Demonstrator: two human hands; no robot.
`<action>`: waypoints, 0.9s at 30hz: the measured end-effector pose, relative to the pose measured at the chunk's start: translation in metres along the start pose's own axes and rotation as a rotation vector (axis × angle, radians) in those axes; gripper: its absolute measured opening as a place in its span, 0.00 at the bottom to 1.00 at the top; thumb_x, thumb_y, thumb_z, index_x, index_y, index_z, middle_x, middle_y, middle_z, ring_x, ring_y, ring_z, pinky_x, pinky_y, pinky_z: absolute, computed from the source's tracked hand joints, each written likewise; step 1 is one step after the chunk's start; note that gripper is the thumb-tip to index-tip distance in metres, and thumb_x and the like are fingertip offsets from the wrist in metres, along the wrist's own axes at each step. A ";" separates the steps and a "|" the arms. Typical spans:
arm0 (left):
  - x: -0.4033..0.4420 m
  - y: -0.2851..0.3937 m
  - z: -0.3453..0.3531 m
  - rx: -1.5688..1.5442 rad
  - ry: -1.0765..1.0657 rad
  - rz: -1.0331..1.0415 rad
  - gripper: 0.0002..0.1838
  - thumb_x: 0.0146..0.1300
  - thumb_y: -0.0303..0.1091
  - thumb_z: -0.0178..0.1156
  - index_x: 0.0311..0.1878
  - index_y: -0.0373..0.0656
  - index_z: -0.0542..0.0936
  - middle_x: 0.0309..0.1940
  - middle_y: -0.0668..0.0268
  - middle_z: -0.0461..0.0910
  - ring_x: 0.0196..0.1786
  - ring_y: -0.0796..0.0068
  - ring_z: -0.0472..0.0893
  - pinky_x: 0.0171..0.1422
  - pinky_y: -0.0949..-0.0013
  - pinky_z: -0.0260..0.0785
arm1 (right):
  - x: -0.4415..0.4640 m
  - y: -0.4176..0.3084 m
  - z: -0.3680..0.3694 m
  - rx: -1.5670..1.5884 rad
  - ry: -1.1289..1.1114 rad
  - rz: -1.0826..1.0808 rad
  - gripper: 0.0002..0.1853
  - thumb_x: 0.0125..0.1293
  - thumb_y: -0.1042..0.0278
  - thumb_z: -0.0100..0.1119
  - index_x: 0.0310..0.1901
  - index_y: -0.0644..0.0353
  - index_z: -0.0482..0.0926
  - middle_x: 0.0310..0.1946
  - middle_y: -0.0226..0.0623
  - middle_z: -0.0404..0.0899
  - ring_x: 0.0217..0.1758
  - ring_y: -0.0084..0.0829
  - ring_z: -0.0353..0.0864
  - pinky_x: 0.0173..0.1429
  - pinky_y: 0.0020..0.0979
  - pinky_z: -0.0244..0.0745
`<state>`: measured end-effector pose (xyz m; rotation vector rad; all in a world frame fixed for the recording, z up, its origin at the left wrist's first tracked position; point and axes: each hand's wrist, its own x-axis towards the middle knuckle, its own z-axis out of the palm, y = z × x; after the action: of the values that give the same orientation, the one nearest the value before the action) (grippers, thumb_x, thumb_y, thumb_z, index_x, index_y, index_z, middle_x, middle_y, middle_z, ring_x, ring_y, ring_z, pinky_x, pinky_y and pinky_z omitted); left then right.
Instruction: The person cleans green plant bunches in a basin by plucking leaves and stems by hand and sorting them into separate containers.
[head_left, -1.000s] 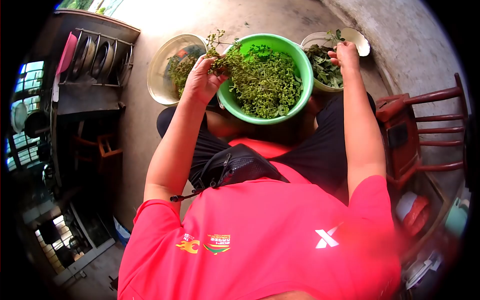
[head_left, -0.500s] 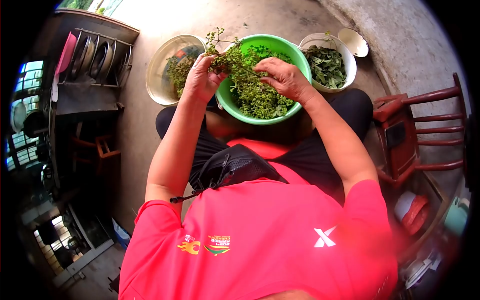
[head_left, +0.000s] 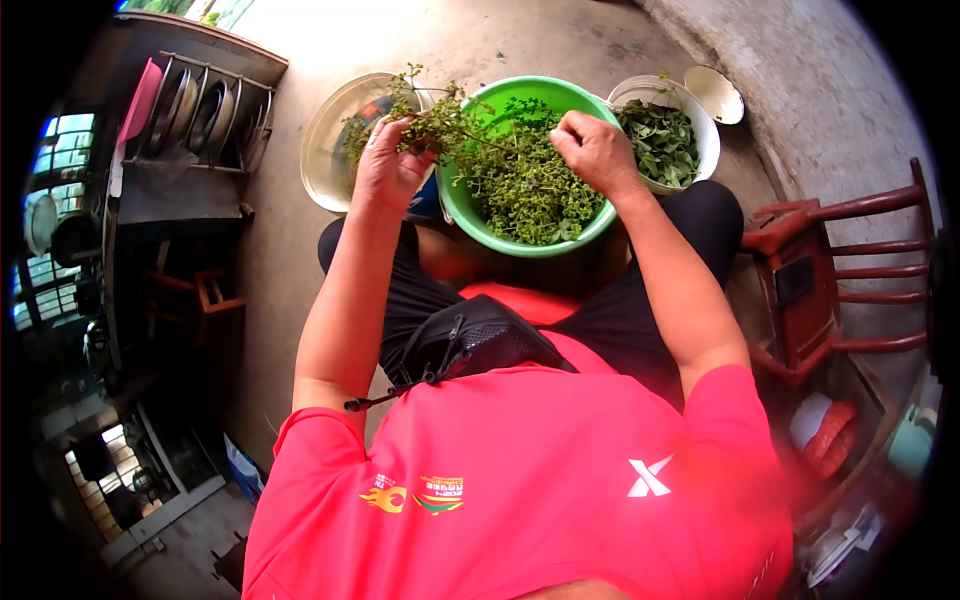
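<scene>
Between the fingers of my left hand point(head_left: 393, 172) is a sprig of small green berries point(head_left: 440, 122), its thin stems pointing right over a green tub point(head_left: 528, 248). Loose green berry clusters point(head_left: 535, 200) heap up inside that tub. My right hand point(head_left: 600, 158) hovers above the tub's right side, thumb and fingers curled together. Whatever those fingers may pinch is hidden. To the left, a pale bucket point(head_left: 318, 170) stands partly behind the sprig and my left hand, so its contents are hard to see.
A white bucket of green leaves point(head_left: 660, 143) stands right of the tub, with a pale bowl point(head_left: 715, 95) behind it. Farther right is a reddish wooden chair point(head_left: 800, 270) near the wall. A rack with pans point(head_left: 200, 115) stands at left.
My right hand has moved right, away from the sprig, and its fingers have drawn closer together. My left hand has shifted slightly left, still holding the sprig.
</scene>
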<state>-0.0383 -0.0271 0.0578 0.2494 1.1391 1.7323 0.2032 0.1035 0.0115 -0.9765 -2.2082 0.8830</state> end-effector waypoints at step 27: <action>0.015 -0.046 -0.045 1.907 0.002 0.782 0.06 0.52 0.30 0.61 0.35 0.45 0.80 0.36 0.66 0.79 0.42 0.66 0.77 0.48 0.64 0.68 | 0.051 0.130 -0.057 -0.193 -0.165 0.399 0.18 0.58 0.57 0.52 0.48 0.53 0.78 0.39 0.41 0.82 0.44 0.37 0.81 0.50 0.35 0.73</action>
<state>-0.0447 -0.0384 -0.0072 1.9733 2.5382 0.5157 0.2677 0.2300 -0.0385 -1.5234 -2.3085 0.9637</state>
